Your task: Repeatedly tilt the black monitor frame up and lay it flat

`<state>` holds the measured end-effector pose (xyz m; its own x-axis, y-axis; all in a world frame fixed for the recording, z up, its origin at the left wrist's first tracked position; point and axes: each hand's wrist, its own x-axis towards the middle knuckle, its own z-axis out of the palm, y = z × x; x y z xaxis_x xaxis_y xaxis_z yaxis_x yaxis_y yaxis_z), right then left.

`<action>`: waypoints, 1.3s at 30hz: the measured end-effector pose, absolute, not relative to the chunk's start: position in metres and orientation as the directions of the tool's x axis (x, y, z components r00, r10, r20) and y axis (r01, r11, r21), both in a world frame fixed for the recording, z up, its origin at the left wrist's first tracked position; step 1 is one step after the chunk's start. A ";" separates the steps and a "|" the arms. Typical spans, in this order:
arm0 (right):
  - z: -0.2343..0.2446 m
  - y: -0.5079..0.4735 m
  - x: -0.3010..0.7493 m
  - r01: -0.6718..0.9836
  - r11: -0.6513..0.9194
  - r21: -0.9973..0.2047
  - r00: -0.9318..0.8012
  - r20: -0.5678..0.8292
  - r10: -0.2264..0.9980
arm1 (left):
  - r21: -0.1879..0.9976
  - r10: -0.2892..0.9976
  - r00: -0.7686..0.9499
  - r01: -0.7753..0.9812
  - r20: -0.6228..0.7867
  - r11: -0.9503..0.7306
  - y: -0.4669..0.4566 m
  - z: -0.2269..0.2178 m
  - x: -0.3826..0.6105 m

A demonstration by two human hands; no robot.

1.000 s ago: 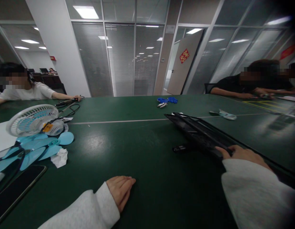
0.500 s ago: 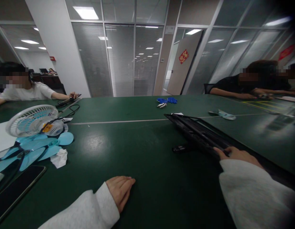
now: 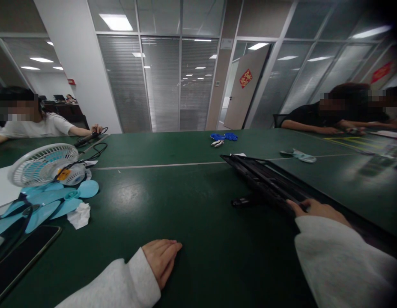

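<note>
My left hand (image 3: 163,260) rests on the green table, fingers stretched out side by side, holding nothing. At the right, my right hand (image 3: 318,210) is closed on the near edge of a long black frame-like thing (image 3: 265,179), its thumb on the near side. The frame lies slantwise, its far end toward the middle of the table and its near end running off past my sleeve. A short black piece (image 3: 245,200) sticks out from its left side. The lower part of the frame is dark, and I cannot make out its kind.
On the left are a white fan housing (image 3: 47,164), blue fan blades (image 3: 71,194), a crumpled tissue (image 3: 79,216) and a dark phone-like slab (image 3: 25,261). Blue gloves (image 3: 224,137) lie farther back, and a pale flat item (image 3: 302,156) lies right. People sit at both far sides.
The view has tilted very slightly. Both hands and the black frame stay as they were.
</note>
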<state>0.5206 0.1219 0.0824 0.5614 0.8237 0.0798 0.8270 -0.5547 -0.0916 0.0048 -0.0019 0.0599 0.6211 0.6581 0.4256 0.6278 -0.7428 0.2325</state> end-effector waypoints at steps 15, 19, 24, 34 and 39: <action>0.092 0.120 0.512 0.832 -0.543 -0.109 0.552 0.071 0.831 | 0.239 0.640 0.627 0.605 0.445 -0.759 0.000 0.058 0.005; 0.093 0.121 0.512 0.835 -0.538 -0.111 0.547 0.077 0.833 | 0.243 0.637 0.616 0.603 0.463 -0.760 0.000 0.058 0.005; 0.092 0.120 0.514 0.830 -0.546 -0.110 0.556 0.085 0.827 | 0.231 0.627 0.614 0.601 0.480 -0.765 -0.001 0.060 0.006; 0.088 0.120 0.514 0.835 -0.540 -0.105 0.549 0.100 0.830 | 0.239 0.637 0.616 0.605 0.463 -0.759 -0.001 0.062 0.005; 0.087 0.119 0.516 0.863 -0.495 -0.102 0.505 0.135 0.853 | 0.230 0.635 0.618 0.608 0.463 -0.760 -0.001 0.061 0.004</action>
<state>0.5165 0.1192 0.0875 0.5048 0.8526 0.1348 0.8630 -0.4948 -0.1021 0.0044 -0.0012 0.0609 0.6183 0.6349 0.4633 0.6082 -0.7598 0.2297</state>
